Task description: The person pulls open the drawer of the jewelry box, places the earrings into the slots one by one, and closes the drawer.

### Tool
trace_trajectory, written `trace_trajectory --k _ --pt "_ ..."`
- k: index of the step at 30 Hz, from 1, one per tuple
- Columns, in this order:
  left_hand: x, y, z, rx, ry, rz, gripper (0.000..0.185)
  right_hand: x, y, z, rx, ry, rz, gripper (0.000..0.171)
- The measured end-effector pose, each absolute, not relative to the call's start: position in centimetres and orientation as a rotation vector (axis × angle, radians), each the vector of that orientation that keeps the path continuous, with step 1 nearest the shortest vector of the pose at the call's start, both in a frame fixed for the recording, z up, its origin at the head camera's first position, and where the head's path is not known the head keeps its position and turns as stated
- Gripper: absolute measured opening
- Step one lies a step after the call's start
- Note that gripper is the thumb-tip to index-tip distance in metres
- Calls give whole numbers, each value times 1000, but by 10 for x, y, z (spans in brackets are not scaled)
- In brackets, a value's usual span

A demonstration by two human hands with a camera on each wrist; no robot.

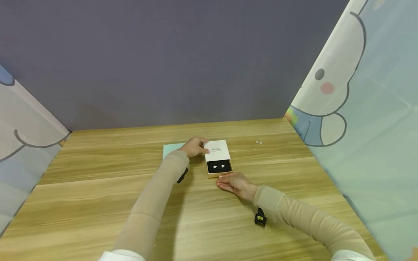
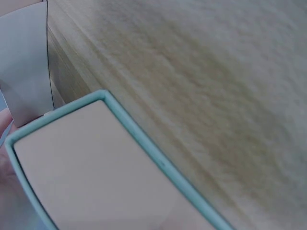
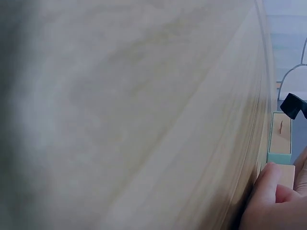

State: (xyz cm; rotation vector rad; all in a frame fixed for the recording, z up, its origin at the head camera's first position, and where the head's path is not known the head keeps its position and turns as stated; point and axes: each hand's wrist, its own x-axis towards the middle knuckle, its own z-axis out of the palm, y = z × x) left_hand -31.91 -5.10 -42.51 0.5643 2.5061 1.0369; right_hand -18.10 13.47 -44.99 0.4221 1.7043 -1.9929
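Observation:
A small jewellery box lies mid-table: a white sleeve with a tan drawer slid out toward me. Its black insert carries two small sparkling earrings. My left hand grips the sleeve at its left edge. My right hand lies at the drawer's front, its fairly straight fingers touching the front edge; the right wrist view shows fingertips against the tan drawer. A teal tray lies just behind my left hand, and its teal rim and pale inside fill the left wrist view.
Two tiny silver pieces lie on the wooden table at the back right. A grey wall closes the back, and cartoon-print curtains close both sides. A black wrist camera hangs under my right forearm.

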Motion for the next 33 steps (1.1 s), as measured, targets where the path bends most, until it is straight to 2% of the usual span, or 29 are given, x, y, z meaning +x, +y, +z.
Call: trace_trajectory --k 33 --pt "-314 -51 -421 556 2498 1058 62 -200 131 -450 458 1715 -2008 30"
